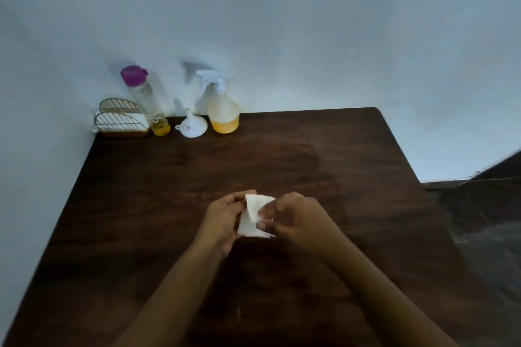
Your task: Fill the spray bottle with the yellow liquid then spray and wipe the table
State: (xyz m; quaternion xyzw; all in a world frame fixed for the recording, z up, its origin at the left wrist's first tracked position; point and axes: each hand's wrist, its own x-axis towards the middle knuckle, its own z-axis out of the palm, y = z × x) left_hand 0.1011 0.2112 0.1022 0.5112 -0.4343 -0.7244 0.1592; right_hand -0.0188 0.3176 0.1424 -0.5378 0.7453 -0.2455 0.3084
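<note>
- The small white folded paper tissue (252, 217) is held between both hands, just above the dark brown wooden tabletop (158, 205), in the near middle part of it.
- The left hand (221, 220) grips the left edge of the tissue with its fingers (235, 198) curled round the top corner. The right hand (298, 220) pinches the right edge between thumb and fingers (282, 203). So both hands are grasping the tissue, and neither one is free.
- The long side of the tissue runs about from far to near, a little tilted. It looks partly folded; I think the hands are arranging it into a pad for wiping.
- The clear spray bottle with white trigger head (222, 110) stands upright at the far edge by the wall, with yellow liquid in its bottom part. From this the filling step seems done.
- Left of it stand a white plastic funnel (192, 125), upside down, a tall clear bottle with purple cap (146, 101) with only a little yellow liquid, and a gold wire napkin holder (121, 120).
- Beyond the hands, slightly to the right, the tabletop shows a duller patch that may be wet spray; I cannot tell for sure. If so, the wipe goes forward from the fingers, and the right hand is the nearer one.
</note>
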